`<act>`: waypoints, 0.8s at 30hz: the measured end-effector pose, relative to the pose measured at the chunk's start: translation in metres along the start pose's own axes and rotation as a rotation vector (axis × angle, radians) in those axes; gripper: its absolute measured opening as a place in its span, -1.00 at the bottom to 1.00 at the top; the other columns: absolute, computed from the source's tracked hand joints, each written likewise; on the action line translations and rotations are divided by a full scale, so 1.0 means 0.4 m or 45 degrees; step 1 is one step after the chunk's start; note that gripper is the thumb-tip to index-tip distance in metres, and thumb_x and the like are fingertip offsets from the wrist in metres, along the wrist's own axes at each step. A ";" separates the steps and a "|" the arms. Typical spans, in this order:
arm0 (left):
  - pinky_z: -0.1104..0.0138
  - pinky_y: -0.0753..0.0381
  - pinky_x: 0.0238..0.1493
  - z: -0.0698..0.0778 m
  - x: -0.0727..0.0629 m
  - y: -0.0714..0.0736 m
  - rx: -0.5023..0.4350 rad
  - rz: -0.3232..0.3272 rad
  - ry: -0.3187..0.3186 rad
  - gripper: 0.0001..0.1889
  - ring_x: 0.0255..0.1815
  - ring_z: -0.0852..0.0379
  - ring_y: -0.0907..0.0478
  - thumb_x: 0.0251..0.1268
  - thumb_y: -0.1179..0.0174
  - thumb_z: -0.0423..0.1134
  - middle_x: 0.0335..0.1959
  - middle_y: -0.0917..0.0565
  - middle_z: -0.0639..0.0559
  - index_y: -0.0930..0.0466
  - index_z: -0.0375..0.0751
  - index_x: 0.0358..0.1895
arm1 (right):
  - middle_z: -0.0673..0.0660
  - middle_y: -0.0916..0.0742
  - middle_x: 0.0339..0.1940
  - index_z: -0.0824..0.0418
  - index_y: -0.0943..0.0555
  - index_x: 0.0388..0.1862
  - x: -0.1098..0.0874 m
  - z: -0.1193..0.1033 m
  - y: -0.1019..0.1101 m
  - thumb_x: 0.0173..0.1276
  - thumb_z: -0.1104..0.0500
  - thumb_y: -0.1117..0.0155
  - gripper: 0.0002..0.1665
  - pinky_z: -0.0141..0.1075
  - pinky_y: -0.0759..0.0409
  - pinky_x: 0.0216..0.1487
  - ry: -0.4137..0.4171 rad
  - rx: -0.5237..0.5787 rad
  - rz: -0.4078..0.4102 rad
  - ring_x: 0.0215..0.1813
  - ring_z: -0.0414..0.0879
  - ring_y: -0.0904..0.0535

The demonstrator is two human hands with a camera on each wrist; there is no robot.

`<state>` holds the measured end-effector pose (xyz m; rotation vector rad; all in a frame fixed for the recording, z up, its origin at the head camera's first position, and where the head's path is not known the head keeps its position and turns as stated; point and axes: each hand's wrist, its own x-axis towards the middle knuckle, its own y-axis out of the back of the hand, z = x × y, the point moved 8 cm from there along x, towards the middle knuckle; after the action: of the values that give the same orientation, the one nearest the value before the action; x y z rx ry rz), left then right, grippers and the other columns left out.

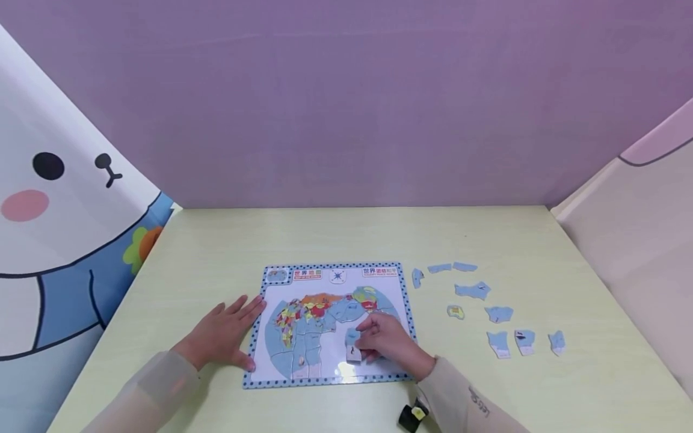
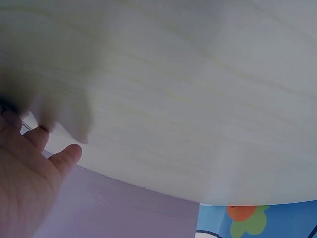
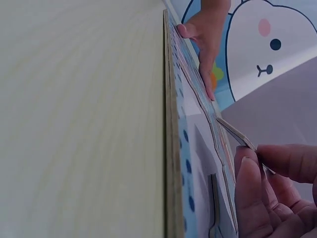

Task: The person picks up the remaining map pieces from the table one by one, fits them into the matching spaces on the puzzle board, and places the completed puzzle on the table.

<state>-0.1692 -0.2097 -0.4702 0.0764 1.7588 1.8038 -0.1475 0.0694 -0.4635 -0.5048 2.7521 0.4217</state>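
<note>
Tabletop (image 1: 335,234) borders board (image 1: 332,355) on 4 sides.

The left hand (image 1: 224,332) rests on the left edge of the puzzle board (image 1: 332,352), which is partly filled. The right hand (image 1: 394,341) pinches one piece (image 1: 352,338) over it. Nine loose pieces (image 1: 473,291) lie on the table (image 1: 541,258), to the right.

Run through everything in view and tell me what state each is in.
Puzzle board, flat on the table, partly filled.
Fitted pieces, joined on the board.
Loose pieces, lying apart right of the board.
Held piece, tilted.
Left hand, spread at the board's left edge.
Right hand, pinching the held piece.
</note>
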 end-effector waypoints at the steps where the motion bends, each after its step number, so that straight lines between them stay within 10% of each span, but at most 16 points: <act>1: -0.36 -0.05 0.25 -0.001 0.000 0.000 0.001 -0.001 0.001 0.28 0.48 -0.31 0.04 -0.32 -0.30 0.49 0.50 -0.12 -0.14 -0.08 -0.25 0.48 | 0.08 -0.70 -0.51 0.38 -0.52 -0.14 0.002 0.000 -0.004 0.20 0.35 -0.31 -0.74 -0.33 -0.63 -0.46 0.005 -0.006 -0.007 -0.58 -0.17 -0.58; 24: -0.35 -0.07 0.25 0.000 0.001 -0.004 0.015 0.003 -0.011 0.29 0.48 -0.31 0.05 -0.31 -0.26 0.51 0.51 -0.11 -0.15 -0.07 -0.26 0.49 | 0.06 -0.67 -0.59 0.32 -0.53 -0.19 0.021 -0.008 -0.059 0.20 0.33 -0.33 -0.78 -0.35 -0.61 -0.44 0.027 -0.047 -0.133 -0.58 -0.18 -0.58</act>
<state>-0.1690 -0.2097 -0.4717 0.0907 1.7641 1.7924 -0.1467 0.0446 -0.4690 -0.6624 2.7272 0.4446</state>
